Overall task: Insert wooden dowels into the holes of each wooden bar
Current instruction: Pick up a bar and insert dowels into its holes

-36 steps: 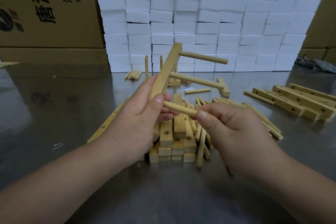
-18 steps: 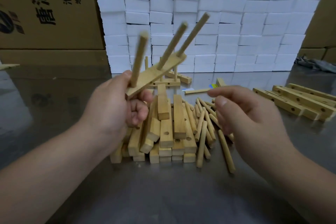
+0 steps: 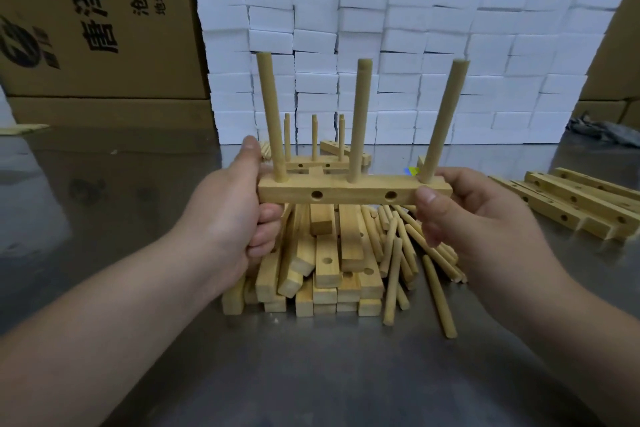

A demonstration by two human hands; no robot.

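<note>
I hold a wooden bar (image 3: 353,191) level in front of me, above the table. Three dowels stand up from its top: one at the left (image 3: 272,121), one in the middle (image 3: 359,121), one at the right (image 3: 441,125). Two side holes face me. My left hand (image 3: 239,204) grips the bar's left end. My right hand (image 3: 460,215) pinches its right end, thumb on the front face. Below lie a pile of bars (image 3: 322,267) and loose dowels (image 3: 412,253).
Behind the held bar stands another bar with thin upright dowels (image 3: 313,152). Longer drilled bars (image 3: 581,201) lie at the right. A wall of white foam blocks (image 3: 408,59) and cardboard boxes (image 3: 90,21) close off the back of the metal table (image 3: 311,374).
My left hand turned the bar from tilted to level, its three dowels now upright. My right hand, which let go of the third dowel, has taken the bar's right end.
</note>
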